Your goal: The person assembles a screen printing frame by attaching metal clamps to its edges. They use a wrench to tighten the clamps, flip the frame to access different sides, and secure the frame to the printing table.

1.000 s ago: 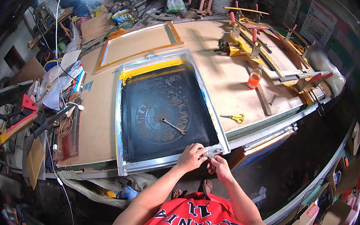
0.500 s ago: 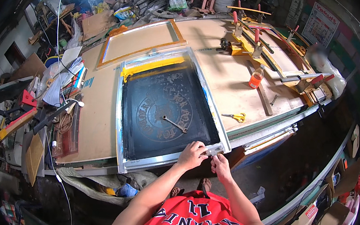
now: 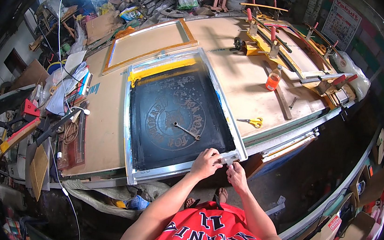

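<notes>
A silver metal-framed printing screen (image 3: 129, 160) with a dark mesh and a round design lies on the table. At its near right corner is a small metal fitting (image 3: 229, 159). My left hand (image 3: 205, 164) is closed, fingertips pinching the fitting's left side by the frame's near edge. Just below and right of the fitting, my right hand (image 3: 237, 177) has its fingers curled together; what they grip is hidden. A combination wrench (image 3: 187, 131) rests on the mesh. Yellow ink or tape (image 3: 164, 72) runs along the far end of the screen.
Yellow-handled scissors (image 3: 256, 122), a bottle of orange liquid (image 3: 273, 78) and a small wrench (image 3: 292, 102) lie to the right on the table. Beyond stand a clamped frame jig (image 3: 274, 51) and a wooden frame (image 3: 194, 41). Tools and papers (image 3: 69, 89) crowd the left.
The view has shifted slightly. Both hands stay at the screen's near right corner, with the right fingers turned a little around the underside of the fitting.
</notes>
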Demonstrator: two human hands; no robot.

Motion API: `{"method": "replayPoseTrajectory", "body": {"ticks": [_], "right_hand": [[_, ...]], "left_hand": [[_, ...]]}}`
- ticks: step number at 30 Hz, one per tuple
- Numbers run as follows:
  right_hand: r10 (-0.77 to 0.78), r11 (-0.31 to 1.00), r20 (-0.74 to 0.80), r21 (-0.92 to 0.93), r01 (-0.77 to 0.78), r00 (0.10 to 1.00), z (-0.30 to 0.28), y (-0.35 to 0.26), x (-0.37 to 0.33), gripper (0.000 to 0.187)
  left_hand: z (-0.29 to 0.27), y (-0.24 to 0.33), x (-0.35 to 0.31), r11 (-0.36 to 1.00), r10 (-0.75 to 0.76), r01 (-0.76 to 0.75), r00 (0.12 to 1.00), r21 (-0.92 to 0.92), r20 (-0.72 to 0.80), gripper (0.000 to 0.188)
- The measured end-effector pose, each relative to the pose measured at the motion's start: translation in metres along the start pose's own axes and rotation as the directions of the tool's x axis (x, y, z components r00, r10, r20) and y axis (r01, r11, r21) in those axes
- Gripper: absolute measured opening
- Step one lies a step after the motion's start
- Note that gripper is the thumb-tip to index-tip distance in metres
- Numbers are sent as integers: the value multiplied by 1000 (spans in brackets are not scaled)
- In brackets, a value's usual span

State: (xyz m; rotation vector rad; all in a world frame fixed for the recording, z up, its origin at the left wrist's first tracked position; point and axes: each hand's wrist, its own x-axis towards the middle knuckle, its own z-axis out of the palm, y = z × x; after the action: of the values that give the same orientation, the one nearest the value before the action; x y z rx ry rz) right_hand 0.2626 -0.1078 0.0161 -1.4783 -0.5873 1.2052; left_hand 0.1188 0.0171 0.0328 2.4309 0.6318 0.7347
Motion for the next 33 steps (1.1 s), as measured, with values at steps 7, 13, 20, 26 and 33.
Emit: {"method": "replayPoseTrajectory", "body": {"ticks": [7,13,20,26,33], "right_hand": [[90,988,27,121,-92,996,1,-1,0,17],[-109,989,-205,78,127,973,30,38,-9,15],[104,737,6,671,-81,995,70,28,-21,13],[-112,796,-205,567,211,972,59,41,-10,14],[-157,826,-280,489,281,947,38,43,4,17]], "left_hand": [[-1,0,2,1000,1,-1,1000,-21,-3,34],[3,-2,0,1000,11,-11,1000,18,-4,35],[1,-8,-2,992,-24,25,1000,-121,5,21],[3,-10,2,997,21,-18,999,-81,27,13],[3,-4,7,999,41,-42,997,13,62,28]]}}
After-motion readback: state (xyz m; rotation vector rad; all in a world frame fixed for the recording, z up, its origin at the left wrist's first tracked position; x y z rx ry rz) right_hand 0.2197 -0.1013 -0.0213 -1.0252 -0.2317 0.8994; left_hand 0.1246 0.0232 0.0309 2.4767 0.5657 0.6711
